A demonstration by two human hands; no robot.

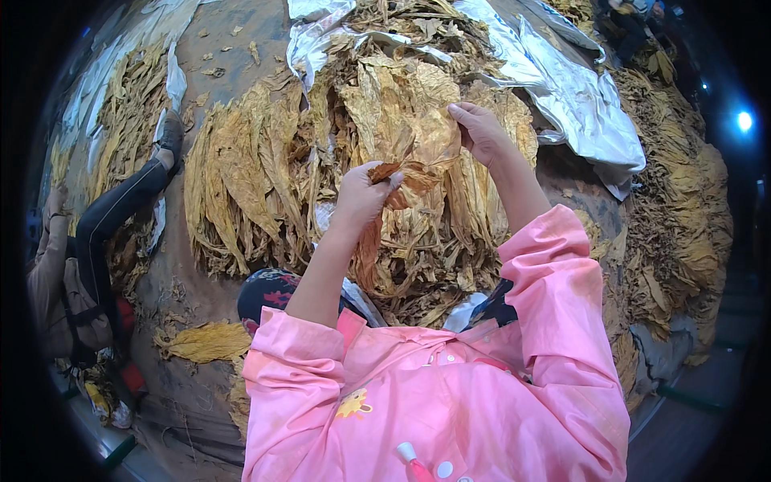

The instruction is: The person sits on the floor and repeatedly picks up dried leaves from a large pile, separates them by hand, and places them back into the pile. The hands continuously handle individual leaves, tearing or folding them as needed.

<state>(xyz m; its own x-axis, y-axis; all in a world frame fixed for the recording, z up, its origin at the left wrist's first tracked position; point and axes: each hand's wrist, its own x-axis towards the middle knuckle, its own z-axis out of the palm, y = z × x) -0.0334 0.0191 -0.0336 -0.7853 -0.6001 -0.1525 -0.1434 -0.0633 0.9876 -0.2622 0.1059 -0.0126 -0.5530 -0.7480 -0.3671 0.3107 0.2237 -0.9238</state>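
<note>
My left hand [362, 196] grips a brown, crumpled dried tobacco leaf [412, 184] between thumb and fingers. With thumb and fingertips, my right hand [482, 131] pinches the edge of a paler yellow tobacco leaf [437, 135]. The two leaves overlap between my hands, so I cannot tell exactly where one ends. Both hands are above a heap of dried tobacco leaves [476, 205] in front of my knees. To the left of that heap lies another thick pile of yellow-brown leaves [241, 175], its narrow ends towards me.
White woven sacks [560, 90] lie at the upper right, with another white sack [313, 36] at the top. A long leaf stack [680, 211] runs along the right. At left sits another person [66, 289], one leg stretched towards the piles. A single yellow leaf [208, 342] lies by my left knee.
</note>
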